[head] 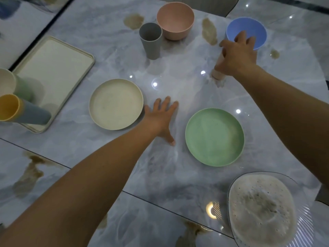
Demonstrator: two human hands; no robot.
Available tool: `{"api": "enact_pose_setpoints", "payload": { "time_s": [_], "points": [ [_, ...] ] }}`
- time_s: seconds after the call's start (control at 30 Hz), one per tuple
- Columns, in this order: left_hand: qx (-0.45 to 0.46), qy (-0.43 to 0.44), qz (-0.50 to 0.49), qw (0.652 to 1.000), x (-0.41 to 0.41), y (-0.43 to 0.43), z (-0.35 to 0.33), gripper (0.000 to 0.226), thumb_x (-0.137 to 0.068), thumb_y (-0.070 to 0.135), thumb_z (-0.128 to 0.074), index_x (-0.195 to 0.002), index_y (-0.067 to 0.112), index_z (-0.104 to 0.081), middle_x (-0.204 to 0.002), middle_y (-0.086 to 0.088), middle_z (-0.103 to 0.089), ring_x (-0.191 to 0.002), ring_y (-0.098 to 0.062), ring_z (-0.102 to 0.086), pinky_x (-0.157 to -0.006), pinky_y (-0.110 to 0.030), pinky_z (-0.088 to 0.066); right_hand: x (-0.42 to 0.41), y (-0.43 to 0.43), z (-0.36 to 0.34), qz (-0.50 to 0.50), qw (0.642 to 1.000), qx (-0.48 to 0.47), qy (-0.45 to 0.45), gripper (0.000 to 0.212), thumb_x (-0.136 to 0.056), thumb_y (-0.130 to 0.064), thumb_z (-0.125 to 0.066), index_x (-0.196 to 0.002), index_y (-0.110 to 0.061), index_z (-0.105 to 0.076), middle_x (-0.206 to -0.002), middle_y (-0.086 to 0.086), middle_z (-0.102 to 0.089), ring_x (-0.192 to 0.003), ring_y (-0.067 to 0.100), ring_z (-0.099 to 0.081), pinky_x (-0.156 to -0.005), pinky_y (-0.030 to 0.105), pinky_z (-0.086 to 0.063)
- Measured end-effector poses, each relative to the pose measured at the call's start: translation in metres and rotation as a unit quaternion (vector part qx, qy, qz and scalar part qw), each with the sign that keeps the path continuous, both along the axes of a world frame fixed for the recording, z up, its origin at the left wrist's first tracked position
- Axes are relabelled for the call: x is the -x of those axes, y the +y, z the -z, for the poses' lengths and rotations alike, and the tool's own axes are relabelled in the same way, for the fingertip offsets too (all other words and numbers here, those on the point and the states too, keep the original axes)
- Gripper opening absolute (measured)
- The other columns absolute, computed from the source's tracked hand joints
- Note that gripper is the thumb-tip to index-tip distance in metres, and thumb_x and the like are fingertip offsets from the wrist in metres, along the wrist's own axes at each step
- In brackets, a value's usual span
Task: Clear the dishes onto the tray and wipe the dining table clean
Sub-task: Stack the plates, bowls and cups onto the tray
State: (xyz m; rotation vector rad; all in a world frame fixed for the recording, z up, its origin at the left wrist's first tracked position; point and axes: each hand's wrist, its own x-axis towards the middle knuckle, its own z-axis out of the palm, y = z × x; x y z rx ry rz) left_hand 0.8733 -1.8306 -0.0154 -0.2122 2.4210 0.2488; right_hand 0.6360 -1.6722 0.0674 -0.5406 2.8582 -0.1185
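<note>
- Your dining table (pixel 178 175) has a glossy grey marble-look top.
- Small bright light reflections (pixel 154 84) dot it.
- A grey chair back (pixel 204 4) stands at its far edge.
- Pale marble-patterned floor (pixel 17 32) shows far left.

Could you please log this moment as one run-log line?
phase: clearing | left hand: flat on table | right hand: grips pink cup | tray: holds stacked cups

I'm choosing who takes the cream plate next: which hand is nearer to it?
Left. The left hand lies flat on the table right beside the cream plate; the right hand is far off, gripping the pink cup.
</note>
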Motion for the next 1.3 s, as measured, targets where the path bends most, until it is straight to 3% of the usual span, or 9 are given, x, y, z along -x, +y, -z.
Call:
{"api": "enact_pose_setpoints", "payload": {
  "time_s": [0.1, 0.23, 0.43, 0.57, 0.77, 0.83, 0.97, 1.1, 1.3],
  "points": [
    [0.002, 0.002, -0.001, 1.000, 0.000, 0.002, -0.001, 0.164, -0.051, 0.070, -0.093, -0.162, 0.035, 0.023, -0.169, 0.000, 0.031, -0.158, -0.037, 0.021, -0.121, -0.074, -0.006, 0.001, 0.002, 0.000, -0.004, 0.999, 0.014, -0.044, 0.064, -0.087, -0.019, -0.078, -0.144, -0.027, -0.050, -0.153, 0.015, -0.029, -0.142, 0.055, -0.024, -0.109, 0.059, -0.040],
    [-0.002, 0.004, -0.007, 1.000, 0.001, 0.005, -0.003, 0.163, -0.051, 0.067, -0.094, -0.163, 0.033, 0.020, -0.170, -0.002, 0.029, -0.158, -0.038, 0.020, -0.121, -0.074, -0.008, -0.005, -0.016, -0.012, -0.044, 0.998, 0.042, -0.015, 0.054, -0.088, -0.014, -0.076, -0.135, -0.029, -0.055, -0.142, 0.013, -0.039, -0.133, 0.050, -0.034, -0.099, 0.059, -0.045],
    [-0.007, 0.009, -0.009, 1.000, 0.001, 0.005, -0.003, 0.163, -0.052, 0.066, -0.095, -0.163, 0.031, 0.019, -0.170, -0.004, 0.029, -0.157, -0.039, 0.021, -0.120, -0.075, -0.005, -0.024, -0.079, -0.044, -0.161, 0.977, 0.136, 0.037, 0.058, -0.090, -0.023, -0.077, -0.141, -0.031, -0.050, -0.151, 0.011, -0.040, -0.135, 0.043, -0.040, -0.110, 0.054, -0.044],
    [-0.007, 0.012, -0.010, 1.000, 0.001, 0.004, 0.002, 0.162, -0.052, 0.064, -0.095, -0.163, 0.032, 0.019, -0.170, -0.004, 0.029, -0.157, -0.040, 0.021, -0.119, -0.076, -0.006, -0.034, -0.124, -0.056, -0.216, 0.953, 0.199, 0.067, 0.059, -0.091, -0.035, -0.075, -0.143, -0.029, -0.048, -0.151, 0.006, -0.043, -0.136, 0.034, -0.042, -0.110, 0.041, -0.044],
    [-0.021, 0.031, -0.015, 0.999, -0.001, 0.003, 0.004, 0.159, -0.054, 0.062, -0.096, -0.164, 0.030, 0.014, -0.171, -0.005, 0.027, -0.157, -0.039, 0.022, -0.119, -0.076, -0.003, -0.032, -0.179, -0.061, -0.260, 0.950, 0.135, 0.105, 0.066, -0.078, -0.033, -0.076, -0.132, -0.043, -0.039, -0.143, -0.001, -0.047, -0.126, 0.036, -0.050, -0.082, 0.062, -0.056],
    [-0.024, 0.039, -0.017, 0.999, -0.002, 0.002, 0.007, 0.160, -0.053, 0.062, -0.096, -0.164, 0.030, 0.013, -0.171, -0.006, 0.026, -0.157, -0.039, 0.022, -0.119, -0.077, -0.003, -0.031, -0.189, -0.056, -0.270, 0.954, 0.101, 0.082, 0.062, -0.081, -0.031, -0.074, -0.134, -0.040, -0.043, -0.140, 0.003, -0.049, -0.121, 0.038, -0.054, -0.086, 0.061, -0.054],
    [-0.026, 0.047, -0.020, 0.998, -0.002, 0.003, 0.008, 0.161, -0.051, 0.062, -0.097, -0.164, 0.029, 0.013, -0.170, -0.006, 0.026, -0.157, -0.040, 0.022, -0.118, -0.077, -0.001, -0.027, -0.201, -0.035, -0.272, 0.959, 0.069, 0.048, 0.063, -0.092, -0.027, -0.072, -0.149, -0.028, -0.045, -0.145, 0.011, -0.049, -0.124, 0.039, -0.052, -0.089, 0.041, -0.040],
    [-0.021, 0.047, -0.017, 0.999, -0.002, 0.003, 0.009, 0.160, -0.053, 0.061, -0.096, -0.164, 0.027, 0.014, -0.170, -0.007, 0.027, -0.156, -0.040, 0.023, -0.118, -0.078, -0.002, -0.033, -0.209, -0.024, -0.254, 0.964, 0.079, -0.007, 0.066, -0.094, -0.029, -0.072, -0.153, -0.023, -0.044, -0.144, 0.015, -0.051, -0.130, 0.040, -0.050, -0.105, 0.046, -0.041],
    [-0.010, 0.047, 0.002, 0.999, -0.003, 0.002, 0.007, 0.158, -0.056, 0.063, -0.094, -0.164, 0.025, 0.015, -0.170, -0.010, 0.026, -0.157, -0.041, 0.021, -0.118, -0.077, -0.006, -0.046, -0.206, -0.019, -0.235, 0.969, 0.070, -0.031, 0.067, -0.089, -0.028, -0.077, -0.150, -0.023, -0.047, -0.142, 0.015, -0.050, -0.128, 0.038, -0.050, -0.105, 0.045, -0.043]
  ]
}}
